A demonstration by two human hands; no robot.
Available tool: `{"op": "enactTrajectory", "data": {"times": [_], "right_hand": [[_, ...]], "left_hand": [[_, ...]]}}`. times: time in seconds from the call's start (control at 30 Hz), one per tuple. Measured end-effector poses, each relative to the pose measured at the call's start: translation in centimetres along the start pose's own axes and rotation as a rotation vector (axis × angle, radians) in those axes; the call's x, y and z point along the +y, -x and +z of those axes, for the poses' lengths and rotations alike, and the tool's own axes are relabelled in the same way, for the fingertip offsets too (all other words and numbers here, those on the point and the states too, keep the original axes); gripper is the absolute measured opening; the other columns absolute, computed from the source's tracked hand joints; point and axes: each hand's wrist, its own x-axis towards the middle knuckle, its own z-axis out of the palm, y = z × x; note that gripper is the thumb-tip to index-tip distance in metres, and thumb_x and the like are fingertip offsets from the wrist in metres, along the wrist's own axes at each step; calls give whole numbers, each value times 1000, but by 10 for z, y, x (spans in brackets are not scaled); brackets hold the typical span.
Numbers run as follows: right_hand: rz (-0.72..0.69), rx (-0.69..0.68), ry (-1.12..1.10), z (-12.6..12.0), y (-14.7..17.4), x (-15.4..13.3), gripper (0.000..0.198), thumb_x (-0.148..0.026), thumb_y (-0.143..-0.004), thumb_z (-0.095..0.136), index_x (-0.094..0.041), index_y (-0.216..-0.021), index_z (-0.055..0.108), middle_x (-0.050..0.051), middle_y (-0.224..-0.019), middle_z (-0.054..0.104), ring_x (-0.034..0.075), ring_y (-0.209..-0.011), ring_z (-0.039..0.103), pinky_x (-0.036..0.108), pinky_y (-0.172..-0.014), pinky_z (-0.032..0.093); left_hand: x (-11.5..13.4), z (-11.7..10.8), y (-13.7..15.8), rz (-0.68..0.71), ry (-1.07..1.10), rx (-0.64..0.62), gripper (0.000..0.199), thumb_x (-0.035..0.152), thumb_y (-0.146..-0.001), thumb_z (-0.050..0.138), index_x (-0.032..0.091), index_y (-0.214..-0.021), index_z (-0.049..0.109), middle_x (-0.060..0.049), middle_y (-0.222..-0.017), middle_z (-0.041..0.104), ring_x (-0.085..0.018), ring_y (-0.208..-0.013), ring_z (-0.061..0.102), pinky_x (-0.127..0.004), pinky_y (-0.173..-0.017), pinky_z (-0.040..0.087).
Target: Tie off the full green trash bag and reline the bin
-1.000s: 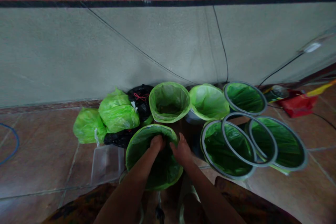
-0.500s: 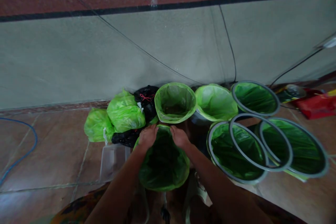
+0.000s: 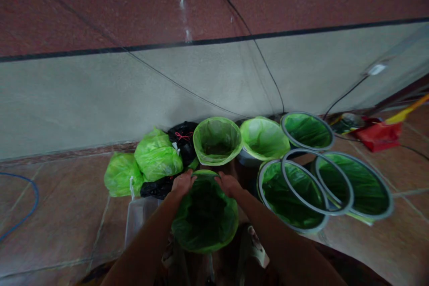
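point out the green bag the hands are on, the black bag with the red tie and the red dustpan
green bag [image 3: 204,223], head view, near side of the liner.
black bag with the red tie [image 3: 182,136], head view, knotted top.
red dustpan [image 3: 380,138], head view, pan body.

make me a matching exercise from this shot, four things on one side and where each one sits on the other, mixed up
Things:
1. green bag-lined bin under the hands
2. black tied plastic bag with red string
3. red flat dustpan
4. loose grey metal ring

Places:
A. far right, by the wall
B. lying across two ringed green bins
C. left of the back-row bins, against the wall
D. nearest the camera, both hands at its far rim

Pairs: 1-D, 2-C, 3-A, 4-B
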Motion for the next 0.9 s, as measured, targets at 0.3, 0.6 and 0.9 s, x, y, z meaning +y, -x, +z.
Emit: {"op": "enactTrajectory", "data": {"times": [0.3,0.6,0.9], "right_hand": [[397,740,-63,-45,76,55,45,-27,-94,39,-9,-132,54,20,-129,62,30,-120,55,41,-101,40],[778,432,28,-57,138,152,42,-8,-90,30,-9,-104,70,23,-100,70,33,-105,65,50,-92,37],[-15,425,207,-45,193,-3,32,-24,-98,40,-21,-116,66,11,-103,71,24,-95,63,35,-87,43]], "left_hand": [[-10,-19,23,0,89,224,70,41,-88,54,16,-149,30,-17,-143,52,-31,-132,49,-44,-104,41],[-9,-49,81,42,207,354,41,28,-89,55,15,-128,55,-13,-131,62,-24,-122,58,-34,-106,42],[2,-84,132,-86,1119,263,48,51,-94,37,16,-114,61,-10,-112,71,-22,-102,67,-32,-84,55]]}}
